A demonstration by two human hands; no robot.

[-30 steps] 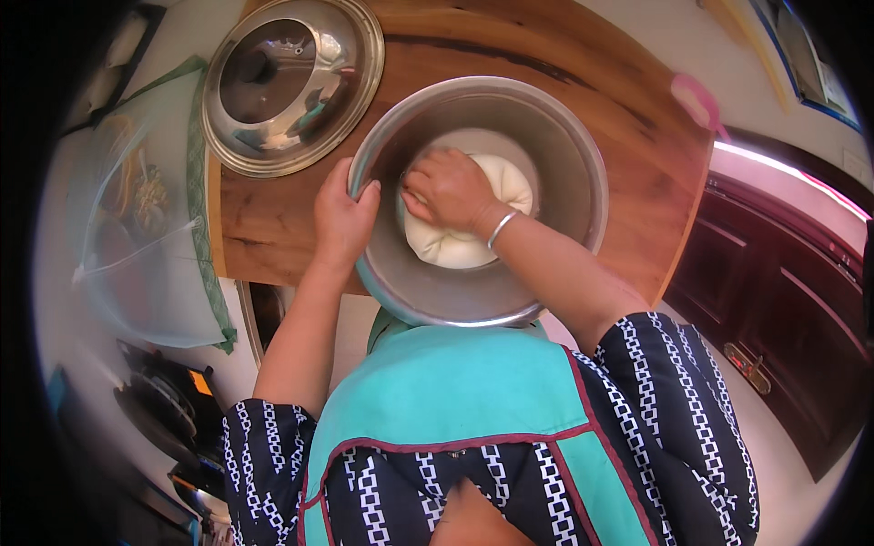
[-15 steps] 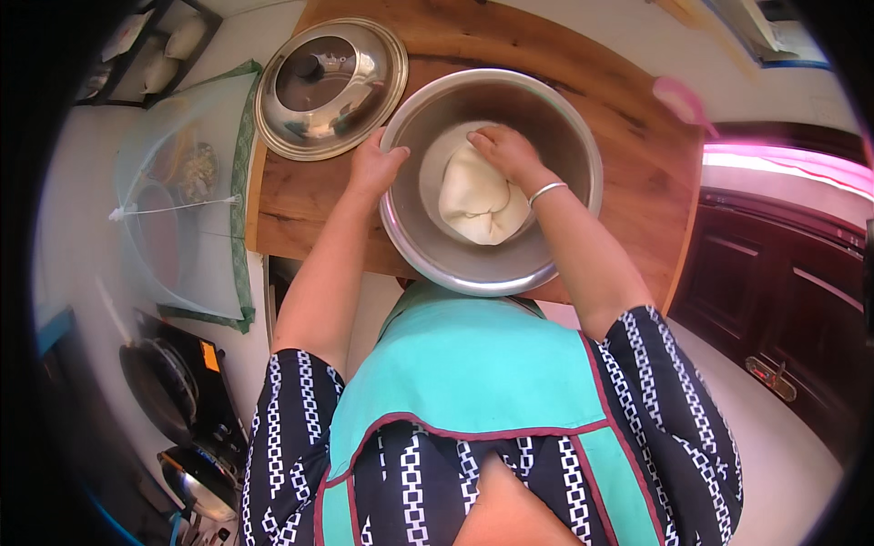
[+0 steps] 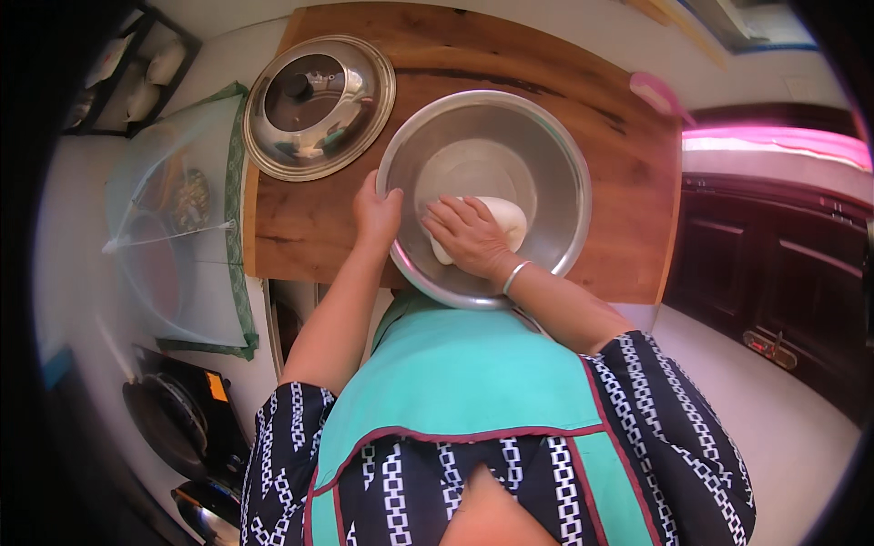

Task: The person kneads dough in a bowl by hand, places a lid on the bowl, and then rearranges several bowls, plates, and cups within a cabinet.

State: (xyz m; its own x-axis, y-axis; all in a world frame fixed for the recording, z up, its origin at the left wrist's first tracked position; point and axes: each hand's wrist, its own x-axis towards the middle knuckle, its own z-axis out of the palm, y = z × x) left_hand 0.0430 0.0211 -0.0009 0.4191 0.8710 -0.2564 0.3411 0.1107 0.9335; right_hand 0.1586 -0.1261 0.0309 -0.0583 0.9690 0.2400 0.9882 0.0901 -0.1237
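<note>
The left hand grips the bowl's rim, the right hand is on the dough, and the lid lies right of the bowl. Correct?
Not quite: the head view shows the lid lying left of the bowl. The rest holds.

Left grip curled, thumb extended, right grip palm down, fingers outstretched, both forearms angled forward
</note>
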